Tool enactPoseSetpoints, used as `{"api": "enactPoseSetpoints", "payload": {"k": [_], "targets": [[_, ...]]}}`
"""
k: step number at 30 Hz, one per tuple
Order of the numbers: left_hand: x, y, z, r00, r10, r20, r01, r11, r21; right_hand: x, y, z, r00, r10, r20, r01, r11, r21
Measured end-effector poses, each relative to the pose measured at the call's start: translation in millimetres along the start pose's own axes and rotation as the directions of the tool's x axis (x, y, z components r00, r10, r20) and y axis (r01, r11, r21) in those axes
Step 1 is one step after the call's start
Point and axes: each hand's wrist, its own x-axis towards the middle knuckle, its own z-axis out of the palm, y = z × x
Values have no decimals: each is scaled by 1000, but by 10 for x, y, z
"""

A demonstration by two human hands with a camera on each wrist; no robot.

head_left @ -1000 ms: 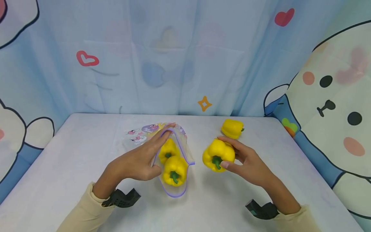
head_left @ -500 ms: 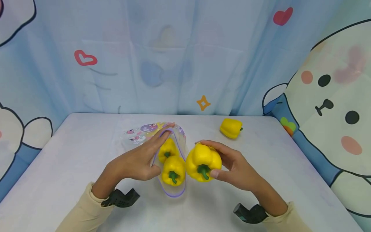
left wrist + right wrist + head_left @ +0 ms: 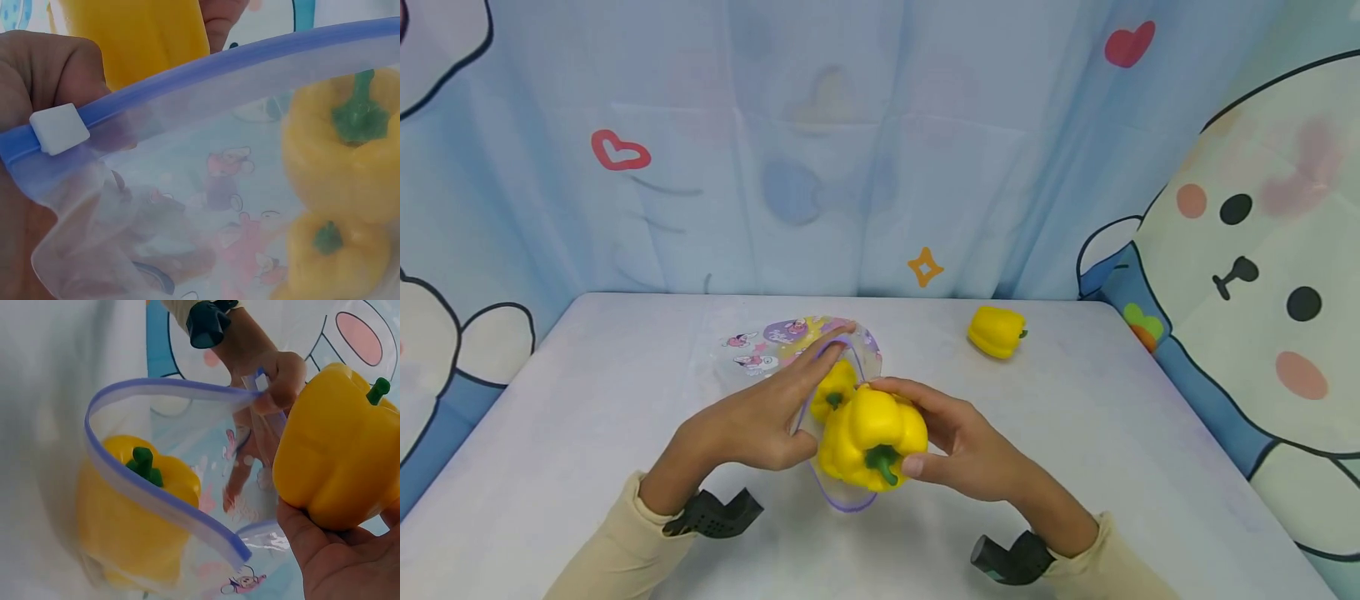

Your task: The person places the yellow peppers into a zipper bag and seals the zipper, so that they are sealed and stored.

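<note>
While the right hand [image 3: 958, 442] holds a yellow pepper [image 3: 876, 433] at the mouth of the clear bag [image 3: 788, 333], the left hand [image 3: 756, 425] pinches its purple zip edge [image 3: 850, 507]; two peppers [image 3: 344, 150] sit inside, a spare pepper [image 3: 997, 332] lies on the desk [image 3: 625, 375]. The floppy rim could fold and snag the bulky pepper, or slip the pinch. Cartoon prints [image 3: 756, 362] show, but no brand or writing is legible

This looks like a curtained-off corner; whether in a home or a studio cannot be told. On the far side of a white desk [image 3: 1120, 408] hangs a blue curtain [image 3: 850, 208] printed with hearts [image 3: 1130, 44] and cartoon animals [image 3: 1255, 333].
</note>
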Motion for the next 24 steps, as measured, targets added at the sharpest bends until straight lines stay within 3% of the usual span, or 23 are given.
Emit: {"api": "enactPoseSetpoints", "payload": {"k": [6, 12, 24], "targets": [[3, 6, 5, 1000, 4, 7, -4, 1000, 2, 72, 50, 70, 997, 16, 78, -19, 999, 44], [-4, 9, 2, 1000, 4, 15, -4, 1000, -3, 89, 73, 82, 996, 11, 91, -17, 997, 72], [-8, 19, 6, 997, 77, 5, -77, 997, 1, 168, 114, 165, 999, -36, -27, 31, 984, -178]]}}
